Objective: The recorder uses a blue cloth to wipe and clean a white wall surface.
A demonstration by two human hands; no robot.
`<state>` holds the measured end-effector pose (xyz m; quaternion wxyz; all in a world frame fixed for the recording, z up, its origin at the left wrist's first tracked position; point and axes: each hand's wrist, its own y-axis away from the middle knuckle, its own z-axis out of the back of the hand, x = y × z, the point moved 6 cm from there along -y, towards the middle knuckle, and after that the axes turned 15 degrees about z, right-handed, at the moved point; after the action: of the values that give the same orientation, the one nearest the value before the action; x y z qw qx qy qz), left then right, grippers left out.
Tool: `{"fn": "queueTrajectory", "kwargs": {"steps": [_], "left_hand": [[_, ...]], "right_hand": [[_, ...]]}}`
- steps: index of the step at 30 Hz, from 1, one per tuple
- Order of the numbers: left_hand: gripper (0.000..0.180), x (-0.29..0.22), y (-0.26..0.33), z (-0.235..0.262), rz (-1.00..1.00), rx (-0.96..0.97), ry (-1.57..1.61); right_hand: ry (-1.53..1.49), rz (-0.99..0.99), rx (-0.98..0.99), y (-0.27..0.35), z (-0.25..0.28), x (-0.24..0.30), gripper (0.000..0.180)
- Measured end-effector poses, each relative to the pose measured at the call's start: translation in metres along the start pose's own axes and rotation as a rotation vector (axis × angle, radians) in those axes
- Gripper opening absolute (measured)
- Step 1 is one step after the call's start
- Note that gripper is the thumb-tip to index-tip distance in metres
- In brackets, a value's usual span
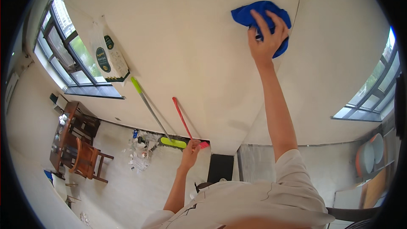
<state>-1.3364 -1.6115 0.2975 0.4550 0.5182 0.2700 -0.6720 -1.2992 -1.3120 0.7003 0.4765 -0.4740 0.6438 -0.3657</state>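
High on the pale wall (212,38), my right hand (270,38) presses a bunched blue cloth (258,8), its fingers bent over the fabric. The cloth lies against the wall close to a vertical corner line. My right arm is stretched far up. Lower down, my left hand (190,154) hangs with loosely bent fingers and nothing visible in it. In the picture it overlaps the lower end of a red-handled broom (182,116); I see no grip on the handle. A green-and-grey long-handled broom (150,104) leans on the wall to its left.
A pack of tissues (111,59) hangs on the wall beside the left window (70,42). Litter (142,148) lies on the floor near the brooms. A wooden chair (87,159) and table are at the left. Below stands a black panel (220,168); round basins (369,154) are at the right.
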Motion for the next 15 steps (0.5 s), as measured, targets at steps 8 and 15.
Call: {"fn": "queueTrajectory", "kwargs": {"steps": [8,15], "left_hand": [[0.02,0.007,-0.002,0.003,0.093,0.033,-0.027],[0.022,0.025,-0.023,0.013,0.11,0.295,-0.141]], "right_hand": [[0.081,-0.056,0.0,-0.05,-0.043,0.019,0.043],[-0.253,0.116,0.139,0.037,-0.074,0.1,0.02]]}}
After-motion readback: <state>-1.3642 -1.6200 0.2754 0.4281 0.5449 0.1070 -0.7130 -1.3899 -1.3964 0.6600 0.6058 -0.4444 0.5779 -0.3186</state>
